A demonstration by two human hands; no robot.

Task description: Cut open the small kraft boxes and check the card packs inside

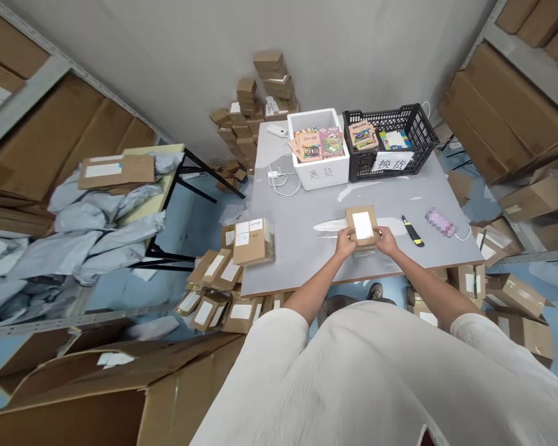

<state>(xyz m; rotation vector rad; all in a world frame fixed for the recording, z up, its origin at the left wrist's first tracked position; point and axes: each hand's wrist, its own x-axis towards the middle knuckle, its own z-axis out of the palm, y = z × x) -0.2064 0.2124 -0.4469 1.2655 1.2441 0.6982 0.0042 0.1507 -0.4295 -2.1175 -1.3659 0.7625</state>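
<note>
A small labelled box (363,223) is gripped by both hands (366,241) over the grey table (302,248), before the wall (353,56).

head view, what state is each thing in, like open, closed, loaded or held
small box: top closed, held between left hand and right hand
white bin: open, loaded with colourful packs
black crate: open, partly loaded
utility knife: lying on table, blade unclear
labelled box: top closed
large carton: open
grey mailers: heaped
pink item: too blurred to tell
</note>
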